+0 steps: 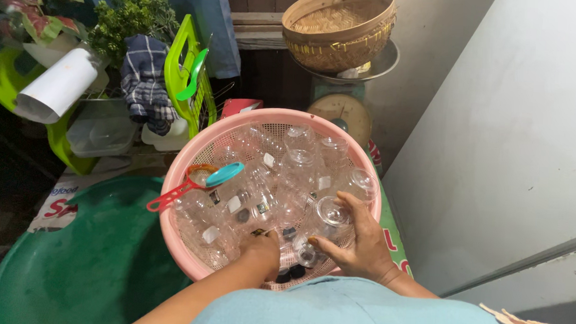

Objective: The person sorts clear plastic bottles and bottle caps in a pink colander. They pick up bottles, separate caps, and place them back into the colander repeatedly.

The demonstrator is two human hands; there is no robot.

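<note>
While both hands were down in the pink basket at centre frame, a sorting/picking step was judged to be in hand. The right hand was seen curled round a clear bottle, fingers closed on it, at the basket's lower right. That bottle was tipped, mouth pointed up toward the camera, long axis approx. along the line of sight, leaning slightly left. The left hand was pushed in among the bottles at lower centre; its grip couldn't be told, fingers hidden. Next move was judged to need a clean lift w/o knocking the neighbours. A red strainer lay on the left rim.
</note>
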